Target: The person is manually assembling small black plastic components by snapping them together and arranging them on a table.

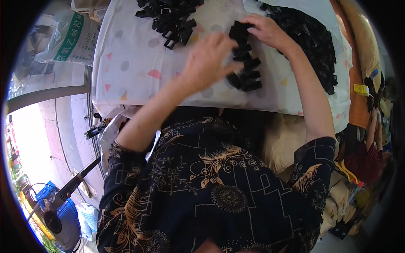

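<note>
The left hand (209, 61), fingers spread and blurred, touches the row of black plastic pieces (245, 63) near the desk's (126, 63) front edge, seemingly keeping it aligned. The right hand (268, 31) pinches the row's far end. Loose heaps (171, 19) lie beyond.

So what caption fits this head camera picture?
Two hands, left hand and right hand, line up black plastic pieces on a patterned tablecloth.

Row of small black plastic clips (246, 69), upper centre of frame, lined up top to bottom on the cloth. Top clip sits under the right hand's fingers; lower ones lie beside the left hand's fingertips, blurred.
</note>
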